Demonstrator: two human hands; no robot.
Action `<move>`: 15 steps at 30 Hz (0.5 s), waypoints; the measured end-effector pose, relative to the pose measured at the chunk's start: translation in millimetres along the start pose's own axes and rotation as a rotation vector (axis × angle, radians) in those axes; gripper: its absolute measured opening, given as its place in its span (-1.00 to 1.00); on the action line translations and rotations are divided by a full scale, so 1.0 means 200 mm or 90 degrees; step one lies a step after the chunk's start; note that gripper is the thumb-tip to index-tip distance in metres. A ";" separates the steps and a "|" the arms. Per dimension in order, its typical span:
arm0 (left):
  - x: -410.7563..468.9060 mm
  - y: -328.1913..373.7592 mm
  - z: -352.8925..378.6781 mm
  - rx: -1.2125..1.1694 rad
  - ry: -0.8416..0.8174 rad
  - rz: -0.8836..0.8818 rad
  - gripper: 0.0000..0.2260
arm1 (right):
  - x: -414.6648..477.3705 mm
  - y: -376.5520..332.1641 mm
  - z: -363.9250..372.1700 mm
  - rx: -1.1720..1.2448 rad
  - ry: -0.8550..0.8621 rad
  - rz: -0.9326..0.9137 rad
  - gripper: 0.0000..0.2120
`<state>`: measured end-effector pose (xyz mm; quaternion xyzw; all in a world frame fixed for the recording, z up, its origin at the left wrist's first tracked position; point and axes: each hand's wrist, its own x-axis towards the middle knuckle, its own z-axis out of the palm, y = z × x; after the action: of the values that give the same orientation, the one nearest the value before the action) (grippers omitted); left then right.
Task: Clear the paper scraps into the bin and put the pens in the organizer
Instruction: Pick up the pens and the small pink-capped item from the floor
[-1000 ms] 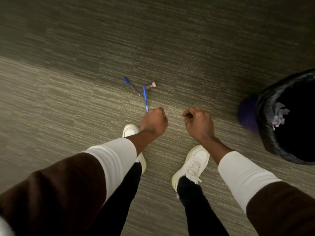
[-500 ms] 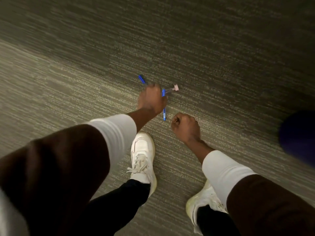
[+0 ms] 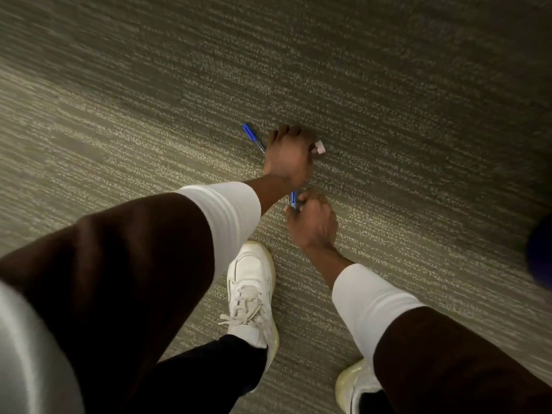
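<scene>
Three pens lie crossed on the grey carpet. My left hand (image 3: pixel 288 156) reaches down over their crossing point with its fingers curled onto them; whether it grips any pen is hidden. A clear pen with a blue cap (image 3: pixel 250 134) sticks out to the hand's upper left. The pink-capped end of another pen (image 3: pixel 319 147) shows at the hand's right. The lower end of a blue pen (image 3: pixel 293 199) shows between my hands, and the fingertips of my right hand (image 3: pixel 312 222) pinch it.
My two white shoes (image 3: pixel 252 297) stand on the carpet just below the hands. A dark blue blurred shape (image 3: pixel 539 252) sits at the right edge. No organizer or paper scraps are in view.
My left hand moved forward over the pens. My right hand came up and took the lower end of the blue pen. The view swung left, so the black bin left the frame.
</scene>
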<state>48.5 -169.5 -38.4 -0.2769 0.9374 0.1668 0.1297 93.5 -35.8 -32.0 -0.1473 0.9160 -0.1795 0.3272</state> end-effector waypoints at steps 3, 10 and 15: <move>0.00 -0.04 -0.08 -0.106 0.052 -0.090 -0.82 | 0.03 -0.01 -0.01 0.010 0.016 -0.004 -0.66; -0.09 -0.25 -0.26 -0.238 0.144 -0.244 -0.85 | 0.15 -0.15 -0.07 -0.041 -0.033 -0.040 -0.59; -0.25 -0.44 -0.24 -0.298 0.184 -0.336 -0.88 | 0.20 -0.29 -0.06 -0.092 -0.042 -0.077 -0.37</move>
<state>131.9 -234.3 1.7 -0.5517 0.7788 0.2967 -0.0321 65.4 -99.4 -20.9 -0.2315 0.9048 -0.1274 0.3339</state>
